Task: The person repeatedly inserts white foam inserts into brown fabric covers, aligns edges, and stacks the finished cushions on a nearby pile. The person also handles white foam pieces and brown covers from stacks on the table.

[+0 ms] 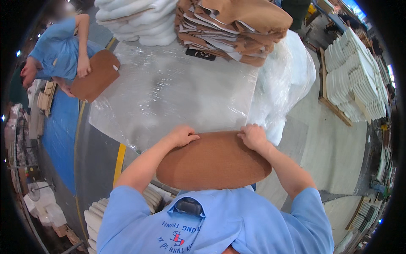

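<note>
A brown fabric-covered panel (213, 163) with rounded ends is held close against my body, at the near edge of the plastic-wrapped table. My left hand (184, 136) grips its upper left corner with the fingers curled. At the upper right corner my right hand (253, 137) pinches the edge between thumb and fingers. The panel's underside is hidden. Beyond it lies the table top (177, 93), covered in clear, shiny plastic film.
Brown fabric covers (237, 25) and white padding (135, 19) are piled at the table's far side, beside a dark flat object (200, 53). A co-worker at left holds another brown panel (96, 76). White pieces (353, 72) stand stacked on a pallet at right; pale pieces (97, 216) lie near-left.
</note>
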Action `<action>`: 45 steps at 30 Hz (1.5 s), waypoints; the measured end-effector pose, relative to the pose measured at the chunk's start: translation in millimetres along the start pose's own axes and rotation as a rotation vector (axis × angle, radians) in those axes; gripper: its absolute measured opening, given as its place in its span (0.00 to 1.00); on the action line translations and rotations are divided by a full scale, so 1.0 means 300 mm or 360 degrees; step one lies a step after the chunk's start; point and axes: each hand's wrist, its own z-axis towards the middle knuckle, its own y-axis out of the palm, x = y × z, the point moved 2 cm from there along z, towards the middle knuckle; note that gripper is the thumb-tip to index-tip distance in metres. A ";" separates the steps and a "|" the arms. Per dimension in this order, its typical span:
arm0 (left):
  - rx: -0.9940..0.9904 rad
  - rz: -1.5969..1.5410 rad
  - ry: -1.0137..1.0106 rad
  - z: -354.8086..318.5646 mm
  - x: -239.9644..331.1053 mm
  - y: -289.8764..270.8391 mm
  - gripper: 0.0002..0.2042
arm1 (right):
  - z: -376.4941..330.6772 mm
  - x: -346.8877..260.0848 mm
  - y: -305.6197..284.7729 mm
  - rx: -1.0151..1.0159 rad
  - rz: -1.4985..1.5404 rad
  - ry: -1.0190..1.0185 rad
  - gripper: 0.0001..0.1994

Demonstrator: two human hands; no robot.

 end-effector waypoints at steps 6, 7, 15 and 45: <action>0.0510 0.0126 0.0083 0.012 -0.050 0.039 0.19 | 0.078 -0.034 0.035 -0.0039 0.0246 0.0364 0.14; 0.0568 0.0147 0.0100 0.019 -0.058 0.049 0.19 | 0.086 -0.037 0.035 0.0027 0.0311 0.0355 0.13; 0.0781 0.0156 0.0027 0.051 -0.086 0.076 0.18 | 0.120 -0.023 0.075 0.0473 0.0656 0.0232 0.08; 0.0343 -0.1081 -0.0418 -0.346 -0.222 0.010 0.21 | -0.050 -0.040 -0.061 -0.0837 0.0270 -0.0241 0.39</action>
